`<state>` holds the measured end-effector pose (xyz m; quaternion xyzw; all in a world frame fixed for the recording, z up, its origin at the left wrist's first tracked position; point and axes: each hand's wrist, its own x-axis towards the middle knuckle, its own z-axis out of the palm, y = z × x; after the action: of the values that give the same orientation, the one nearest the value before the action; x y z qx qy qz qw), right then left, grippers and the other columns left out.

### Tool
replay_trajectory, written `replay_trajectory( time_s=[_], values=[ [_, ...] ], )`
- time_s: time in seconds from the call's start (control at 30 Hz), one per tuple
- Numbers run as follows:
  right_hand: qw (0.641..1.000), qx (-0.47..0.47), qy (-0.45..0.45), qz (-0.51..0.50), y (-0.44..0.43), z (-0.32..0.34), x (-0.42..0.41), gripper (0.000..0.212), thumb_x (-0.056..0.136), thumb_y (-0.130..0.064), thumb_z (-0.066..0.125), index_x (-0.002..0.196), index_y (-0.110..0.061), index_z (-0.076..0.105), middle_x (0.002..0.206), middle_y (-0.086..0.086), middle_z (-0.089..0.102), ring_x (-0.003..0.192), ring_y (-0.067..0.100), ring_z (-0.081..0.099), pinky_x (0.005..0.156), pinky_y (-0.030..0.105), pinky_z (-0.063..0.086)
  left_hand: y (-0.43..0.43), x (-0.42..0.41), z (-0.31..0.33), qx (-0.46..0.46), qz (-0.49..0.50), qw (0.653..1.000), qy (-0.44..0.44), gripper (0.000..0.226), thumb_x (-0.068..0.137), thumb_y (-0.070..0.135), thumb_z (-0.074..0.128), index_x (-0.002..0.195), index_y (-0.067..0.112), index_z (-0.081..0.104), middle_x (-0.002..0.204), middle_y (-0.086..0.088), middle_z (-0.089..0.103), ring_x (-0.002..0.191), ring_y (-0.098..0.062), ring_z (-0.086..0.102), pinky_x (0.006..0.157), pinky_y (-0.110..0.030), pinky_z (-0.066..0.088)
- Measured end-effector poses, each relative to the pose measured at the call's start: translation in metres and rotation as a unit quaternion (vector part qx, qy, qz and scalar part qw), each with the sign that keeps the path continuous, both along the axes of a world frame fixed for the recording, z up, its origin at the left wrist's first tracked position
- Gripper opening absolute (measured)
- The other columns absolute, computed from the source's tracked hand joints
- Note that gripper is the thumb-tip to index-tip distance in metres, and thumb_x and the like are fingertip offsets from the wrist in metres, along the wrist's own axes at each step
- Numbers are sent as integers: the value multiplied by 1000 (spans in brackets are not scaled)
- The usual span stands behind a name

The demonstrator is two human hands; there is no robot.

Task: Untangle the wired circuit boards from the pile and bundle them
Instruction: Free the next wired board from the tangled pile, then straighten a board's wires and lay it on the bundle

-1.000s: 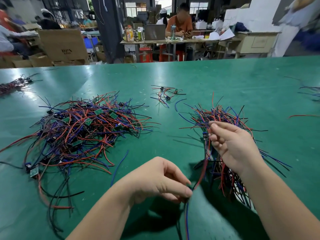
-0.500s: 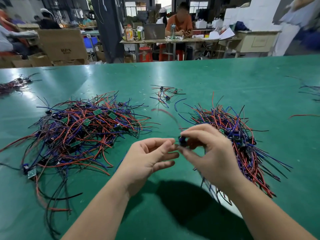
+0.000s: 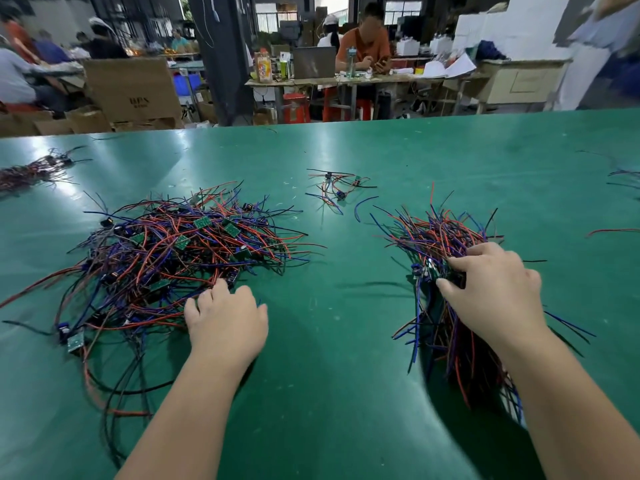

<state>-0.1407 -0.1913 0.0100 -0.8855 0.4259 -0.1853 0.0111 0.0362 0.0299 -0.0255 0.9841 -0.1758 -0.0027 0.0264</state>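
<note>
On a green surface (image 3: 346, 358), the left hand (image 3: 225, 323) rests loose fingers (image 3: 221, 291) on the tangled pile (image 3: 180, 251) at nine o'clock. The right hand (image 3: 495, 296) clutches the wire bundle (image 3: 436, 233) at three o'clock.

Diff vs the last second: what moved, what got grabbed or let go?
The left hand left the middle and went left to the tangled pile, fingertips on its near edge. The right hand moved right and down, lowering the bundle onto the table while still holding it. The hands no longer meet. The pile and the small cluster behind stayed put.
</note>
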Motion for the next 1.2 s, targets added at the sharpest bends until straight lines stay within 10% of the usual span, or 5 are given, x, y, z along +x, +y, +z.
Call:
replay_trajectory(
  time_s=[0.33, 0.53, 0.7, 0.93, 1.2],
  values=[
    [970, -14, -207, 129, 18, -1, 7, 33, 81, -14, 68, 114, -20, 68, 117, 5, 61, 110, 23, 55, 96, 38, 32, -3, 1, 9, -242, -54, 962, -117, 25, 88, 15, 60, 96, 36, 72, 107, 11, 66, 101, -18, 56, 89, -35, 27],
    [814, 431, -254, 295, 57, 1, 17, 9, 88, -21, 64, 90, -23, 73, 83, 2, 74, 71, 9, 66, 61, 17, 49, -19, -39, 26, -613, -231, 755, 35, 29, 76, 4, 76, 86, 30, 67, 83, 13, 71, 72, -3, 65, 70, -14, 49],
    [607, 672, -356, 229, 63, -2, 25, 32, 67, -35, 67, 80, -7, 73, 73, 7, 68, 57, 10, 56, 49, 16, 41, -30, -62, 17, -577, -346, 737, 70, 27, 72, 6, 71, 87, 26, 60, 84, 13, 69, 64, -6, 61, 60, -17, 51],
    [590, 681, -391, 188, 44, 5, 17, 15, 59, -7, 68, 73, -10, 72, 79, 11, 73, 60, 15, 66, 48, 17, 45, -33, -69, 15, -512, -339, 773, 161, 22, 71, 24, 80, 79, 24, 60, 82, 11, 69, 64, -5, 66, 58, -20, 53],
    [593, 689, -358, 211, 50, -1, 19, 17, 59, -7, 70, 75, -7, 77, 77, 10, 72, 67, 14, 68, 63, 19, 55, -40, -72, 17, -599, -106, 687, 397, 49, 53, 40, 79, 82, 5, 61, 71, -9, 72, 57, -22, 69, 48, -24, 51]
  ],
)
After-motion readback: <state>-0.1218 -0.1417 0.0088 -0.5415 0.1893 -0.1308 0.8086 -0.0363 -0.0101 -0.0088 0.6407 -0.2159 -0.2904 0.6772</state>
